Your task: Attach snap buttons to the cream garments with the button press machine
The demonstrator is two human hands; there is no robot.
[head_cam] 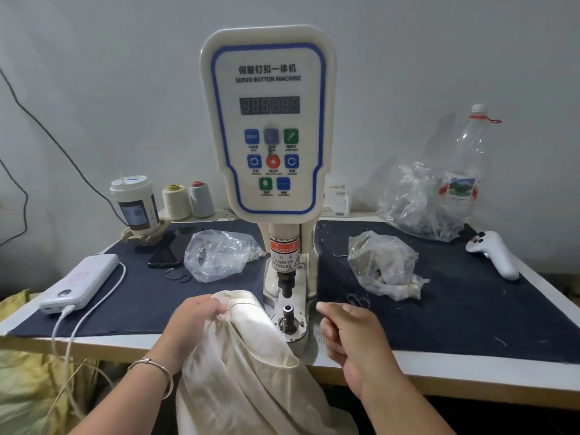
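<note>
The left hand (pixel 196 312) pinches the cream garment (pixel 251 365) just left of the press (pixel 287 315). The right hand (pixel 351 334), fingers curled, holds nothing visible.

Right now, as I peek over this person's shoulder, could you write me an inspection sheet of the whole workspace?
Surface: table, dark cloth cover.
Job's things: servo button machine; cream garment beside its lower die.
Clutter: three plastic bags, power bank, phone, lidded cup, two thread cones, empty bottle, white controller.
Hands: left hand grips the garment's edge; right hand curled, holding nothing visible.
Cables: white cable from the power bank; dark cable on wall.
Surroundings: pale wall, yellow sack.
</note>
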